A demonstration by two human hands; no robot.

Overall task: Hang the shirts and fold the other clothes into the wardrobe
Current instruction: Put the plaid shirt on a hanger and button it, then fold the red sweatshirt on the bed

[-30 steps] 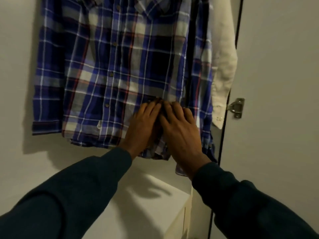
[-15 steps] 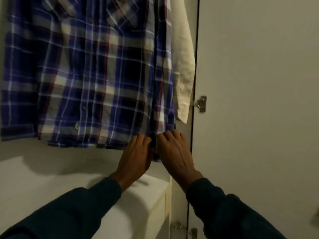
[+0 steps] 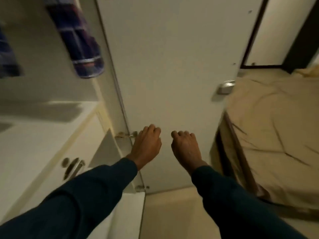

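The blue plaid shirt hangs inside the wardrobe at the upper left, blurred, with only its lower part in view. My left hand and my right hand are side by side in front of the open white wardrobe door, well below the shirt. Both hands have loosely curled fingers and hold nothing. My left hand is next to a metal door hinge. No other clothes are in view.
A white drawer unit with a metal handle stands inside the wardrobe at the lower left. A bed with a beige cover lies to the right of the door. The door's handle sits at its right edge. Pale floor is below.
Both hands have let go of the plaid shirt's hem and dropped away from it. My view has swung down and to the right, bringing the door and the bed into sight.
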